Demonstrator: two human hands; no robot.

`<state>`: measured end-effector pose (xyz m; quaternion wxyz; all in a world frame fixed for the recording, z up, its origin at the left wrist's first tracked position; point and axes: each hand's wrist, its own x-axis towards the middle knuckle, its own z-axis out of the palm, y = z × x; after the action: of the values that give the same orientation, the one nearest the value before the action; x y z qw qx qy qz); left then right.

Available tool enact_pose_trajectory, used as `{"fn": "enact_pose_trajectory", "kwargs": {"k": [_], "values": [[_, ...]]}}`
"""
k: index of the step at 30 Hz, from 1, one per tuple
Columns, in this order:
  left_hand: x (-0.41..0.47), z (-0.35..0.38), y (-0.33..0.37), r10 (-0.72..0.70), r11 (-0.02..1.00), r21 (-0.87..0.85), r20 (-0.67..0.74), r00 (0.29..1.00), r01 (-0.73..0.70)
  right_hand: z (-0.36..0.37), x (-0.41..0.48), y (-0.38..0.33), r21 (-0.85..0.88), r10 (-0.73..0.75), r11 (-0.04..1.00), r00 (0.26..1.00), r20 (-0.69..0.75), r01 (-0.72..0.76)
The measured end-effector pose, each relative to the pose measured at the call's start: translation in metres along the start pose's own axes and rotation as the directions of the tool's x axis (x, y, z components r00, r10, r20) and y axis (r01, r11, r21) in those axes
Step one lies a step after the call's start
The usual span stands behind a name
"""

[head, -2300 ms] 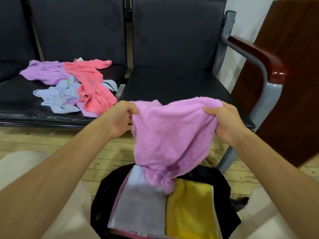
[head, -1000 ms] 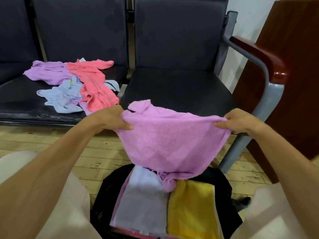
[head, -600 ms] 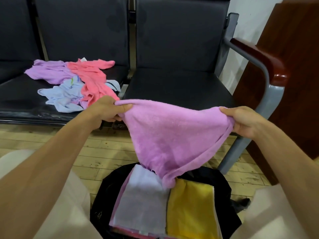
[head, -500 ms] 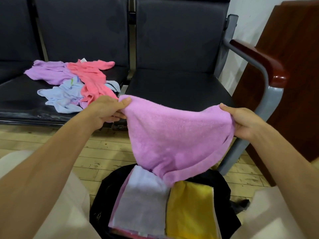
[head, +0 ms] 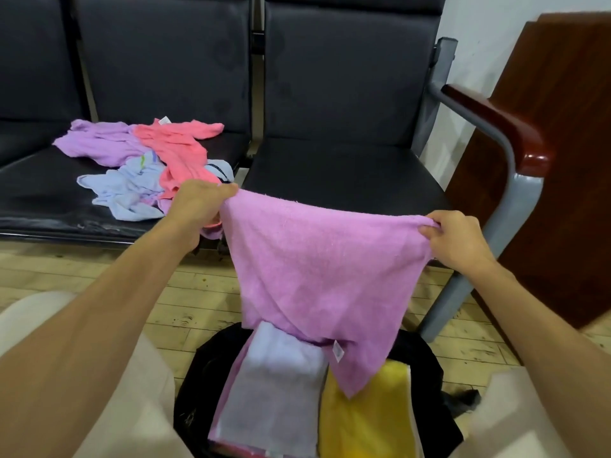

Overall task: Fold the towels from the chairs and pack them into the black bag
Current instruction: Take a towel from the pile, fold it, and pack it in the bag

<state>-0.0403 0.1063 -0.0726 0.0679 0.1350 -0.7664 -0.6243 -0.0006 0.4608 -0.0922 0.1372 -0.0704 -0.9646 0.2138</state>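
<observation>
Left grip (head: 198,206): pinched shut on pink towel (head: 324,269) corner.
Right grip (head: 458,241): pinched shut on the other corner.
Towel: spread between hands, hanging above black bag (head: 426,361).

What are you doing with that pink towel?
A person is holding a pink towel stretched out in the air, with the left hand pinching one top corner and the right hand pinching the other. It hangs over an open black bag on the floor that already holds a folded lavender towel and a folded yellow towel. Three crumpled towels, purple, coral and light blue, wait on the chair seat.
</observation>
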Motion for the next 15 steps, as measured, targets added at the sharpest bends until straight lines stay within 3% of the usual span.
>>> {"fn": "enact_pose_trajectory", "kwargs": {"k": [3, 8, 15], "values": [[0.003, -0.002, 0.0, -0.092, 0.981, -0.171, 0.014, 0.996, 0.093, 0.001, 0.002, -0.001, 0.037, 0.085, 0.995, 0.993, 0.077, -0.088], [0.012, -0.011, -0.006, -0.131, 0.919, -0.353, 0.151, 0.98, 0.177, -0.002, 0.001, -0.003, 0.314, 0.148, 0.914, 0.933, 0.329, -0.256], [0.015, -0.011, -0.009, -0.181, 0.859, -0.446, 0.194, 0.964, 0.251, 0.007, -0.001, -0.003, 0.135, 0.22, 0.944, 0.88, 0.421, -0.301]]}}
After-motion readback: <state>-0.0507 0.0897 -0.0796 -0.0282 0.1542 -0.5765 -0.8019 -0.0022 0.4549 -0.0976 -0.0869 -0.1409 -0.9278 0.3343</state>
